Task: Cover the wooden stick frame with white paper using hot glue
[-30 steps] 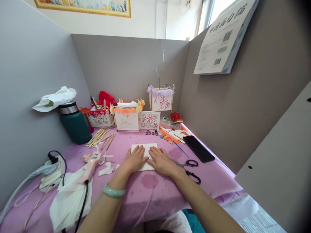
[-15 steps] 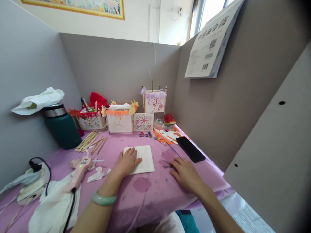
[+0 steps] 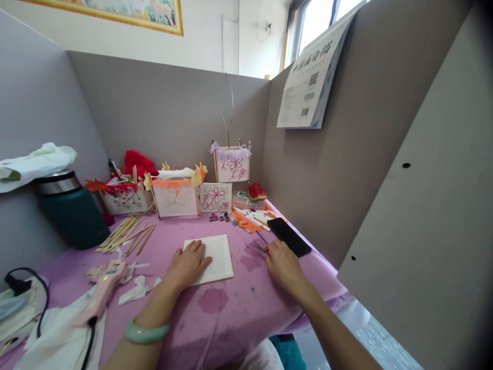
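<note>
My left hand (image 3: 189, 263) lies flat with its fingers spread on a square white panel (image 3: 220, 259), pressing its left side against the purple tabletop. My right hand (image 3: 284, 263) is closed around what look like small scissors (image 3: 259, 247). Their thin dark blades point left and away from me, and the handles are hidden under my fingers. Just beyond these fingers lies a thin blue stick (image 3: 261, 237), its near end covered by the hand. A black phone (image 3: 289, 237) rests close by on the right.
Left are a pink glue gun (image 3: 102, 293) with its cord, paper scraps (image 3: 136, 289), wooden sticks (image 3: 127, 234) and a green flask (image 3: 73, 213). Decorated boxes (image 3: 175, 200) line the back, with white pens (image 3: 254, 218) to the right. Grey partitions (image 3: 173, 113) surround the table.
My right hand has moved slightly away from me and closed on the scissors, whose blades have swung away from me. My left hand stays on the panel. The view has shifted right.
</note>
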Motion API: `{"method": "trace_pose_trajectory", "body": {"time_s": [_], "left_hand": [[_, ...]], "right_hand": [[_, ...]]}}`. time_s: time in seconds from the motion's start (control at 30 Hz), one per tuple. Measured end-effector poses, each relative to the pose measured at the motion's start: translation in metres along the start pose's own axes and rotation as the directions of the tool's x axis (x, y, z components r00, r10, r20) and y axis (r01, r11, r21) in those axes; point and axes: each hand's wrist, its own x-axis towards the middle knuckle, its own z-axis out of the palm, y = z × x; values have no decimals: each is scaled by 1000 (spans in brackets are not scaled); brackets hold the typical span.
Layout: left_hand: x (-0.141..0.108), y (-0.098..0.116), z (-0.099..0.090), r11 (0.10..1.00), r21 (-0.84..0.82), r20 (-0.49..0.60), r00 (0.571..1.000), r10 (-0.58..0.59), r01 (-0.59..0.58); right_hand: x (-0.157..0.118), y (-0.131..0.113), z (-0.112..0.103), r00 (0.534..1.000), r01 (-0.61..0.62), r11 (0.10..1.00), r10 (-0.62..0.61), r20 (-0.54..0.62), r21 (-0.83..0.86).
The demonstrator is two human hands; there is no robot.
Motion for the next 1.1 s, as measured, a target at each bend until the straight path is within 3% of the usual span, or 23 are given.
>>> {"method": "trace_pose_trajectory", "body": {"time_s": [0.23, 0.4, 0.57, 0.77, 1.1], "left_hand": [[0, 0, 0, 1000, 12, 11, 1000, -7, 7], [0, 0, 0, 1000, 17, 10, 1000, -11, 11], [0, 1, 0, 999, 28, 5, 1000, -17, 16], [3, -1, 4, 999, 35, 6, 1000, -21, 20], [4, -2, 5, 998, 54, 4, 1000, -17, 17]], "right_hand": [[38, 10, 1, 989, -146, 987, 145, -30, -65], [52, 45, 0, 949, -314, 942, 313, -20, -119], [63, 70, 9, 912, -395, 907, 406, 51, -148], [75, 73, 19, 889, -437, 885, 452, 76, -160], [75, 73, 29, 866, -494, 857, 500, 4, -146]]}}
